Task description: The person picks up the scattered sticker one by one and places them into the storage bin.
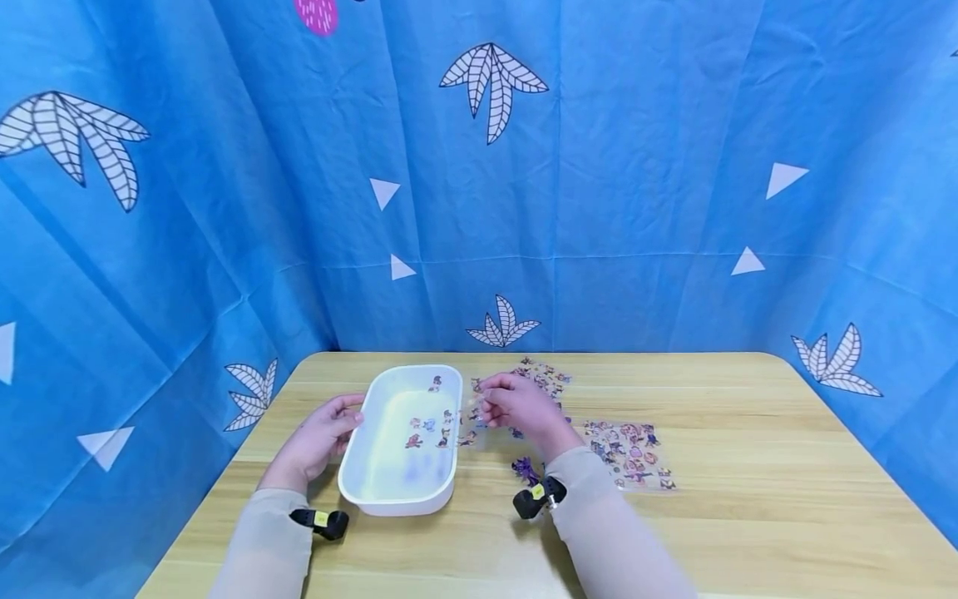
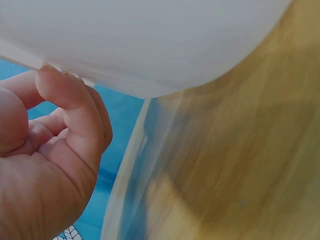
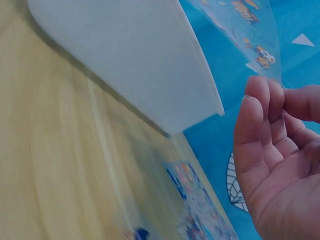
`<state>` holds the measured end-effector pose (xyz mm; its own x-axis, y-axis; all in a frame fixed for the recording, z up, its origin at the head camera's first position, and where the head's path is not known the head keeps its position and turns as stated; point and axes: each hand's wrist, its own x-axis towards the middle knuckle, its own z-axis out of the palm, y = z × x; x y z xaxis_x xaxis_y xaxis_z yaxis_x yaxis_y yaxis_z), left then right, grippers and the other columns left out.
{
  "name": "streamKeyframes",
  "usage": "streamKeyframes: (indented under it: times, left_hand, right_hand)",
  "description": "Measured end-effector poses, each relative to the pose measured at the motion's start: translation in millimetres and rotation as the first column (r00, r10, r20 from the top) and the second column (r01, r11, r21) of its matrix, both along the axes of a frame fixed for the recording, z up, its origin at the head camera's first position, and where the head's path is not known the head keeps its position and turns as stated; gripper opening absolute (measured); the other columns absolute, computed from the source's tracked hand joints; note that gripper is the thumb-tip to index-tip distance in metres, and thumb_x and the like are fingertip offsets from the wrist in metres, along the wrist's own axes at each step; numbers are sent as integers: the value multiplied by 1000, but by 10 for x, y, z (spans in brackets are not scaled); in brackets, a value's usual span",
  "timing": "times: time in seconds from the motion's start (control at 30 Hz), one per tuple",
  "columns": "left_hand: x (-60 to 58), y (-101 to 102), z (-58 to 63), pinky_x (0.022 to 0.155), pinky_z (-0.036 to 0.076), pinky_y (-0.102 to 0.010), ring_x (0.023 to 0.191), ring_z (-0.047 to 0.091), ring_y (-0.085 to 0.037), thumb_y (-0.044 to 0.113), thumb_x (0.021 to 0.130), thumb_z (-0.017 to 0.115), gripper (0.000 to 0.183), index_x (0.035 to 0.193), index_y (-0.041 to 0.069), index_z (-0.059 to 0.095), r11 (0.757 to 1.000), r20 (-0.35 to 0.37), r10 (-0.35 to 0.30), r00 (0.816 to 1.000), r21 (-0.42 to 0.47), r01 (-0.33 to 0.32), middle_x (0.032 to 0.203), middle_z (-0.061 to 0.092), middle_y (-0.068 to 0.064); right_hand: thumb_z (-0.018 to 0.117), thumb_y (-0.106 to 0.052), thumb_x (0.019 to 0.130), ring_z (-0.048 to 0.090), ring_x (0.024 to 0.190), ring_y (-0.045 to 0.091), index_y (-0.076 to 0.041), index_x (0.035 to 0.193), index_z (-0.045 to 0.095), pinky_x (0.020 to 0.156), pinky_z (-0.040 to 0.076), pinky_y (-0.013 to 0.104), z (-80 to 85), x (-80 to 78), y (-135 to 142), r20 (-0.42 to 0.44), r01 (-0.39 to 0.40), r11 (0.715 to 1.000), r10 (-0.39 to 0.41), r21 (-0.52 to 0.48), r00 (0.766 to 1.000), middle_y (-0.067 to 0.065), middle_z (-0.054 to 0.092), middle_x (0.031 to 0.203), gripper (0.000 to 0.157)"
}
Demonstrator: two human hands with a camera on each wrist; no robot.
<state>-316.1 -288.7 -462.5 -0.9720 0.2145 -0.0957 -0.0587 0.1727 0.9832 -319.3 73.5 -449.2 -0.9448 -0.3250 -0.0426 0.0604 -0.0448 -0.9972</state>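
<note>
My left hand (image 1: 322,437) grips the left rim of a white plastic tub (image 1: 397,506), thumb at the rim and curled fingertips against its outer side in the left wrist view. My right hand (image 1: 524,412) is at the tub's far right side. Between thumb and fingers it pinches a clear sticker sheet (image 3: 264,56) printed with small cartoon figures. In the head view, this sheet's figures overlap the tub's right rim and interior. The tub's opening faces up, and its inside is white.
Behind my right hand lies another clear sticker sheet (image 1: 550,378). A further sticker sheet (image 1: 636,453) is flat beside my right forearm. A small purple figure (image 1: 525,471) lies near the right wrist camera (image 1: 537,497). Blue patterned curtain (image 1: 629,208) surrounds the wooden table (image 1: 771,507).
</note>
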Motion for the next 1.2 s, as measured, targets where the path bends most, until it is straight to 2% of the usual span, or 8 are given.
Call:
streamKeyframes:
  times: [0.2,0.6,1.03,1.2]
  left_hand:
    - [-14,-8,-16,64,53,-25,83,62,-16,15,105,56,51,150,-2,37,1000,14,6,1000,-9,-5,109,61,-10]
    - [-13,-19,-33,66,54,-26,83,62,-15,15,105,55,51,149,-3,37,1000,19,-10,1000,-4,10,107,60,-10]
    - [-44,-15,-37,68,54,-25,85,61,-15,11,106,53,49,149,-4,36,999,2,-31,1000,14,31,109,58,-13]
    - [-27,0,-29,68,54,-25,85,61,-15,12,106,53,49,149,-4,36,1000,13,-13,1000,1,13,110,58,-14]
  right_hand:
    - [58,-10,100,64,79,22,0,116,63,73,58,34,-53,19,-97,-14,7,1000,-7,-25,1000,13,66,91,19]
    - [61,-10,99,66,78,23,-3,109,66,72,59,35,-109,59,-201,1,39,999,-39,-18,999,14,67,91,14]
    - [65,-12,97,68,81,27,-4,107,67,74,60,38,-110,59,-229,-5,21,1000,-21,6,1000,17,69,92,13]
    - [65,-12,97,68,81,27,-3,108,67,73,60,38,-138,57,-232,3,21,1000,-21,0,1000,20,69,94,14]
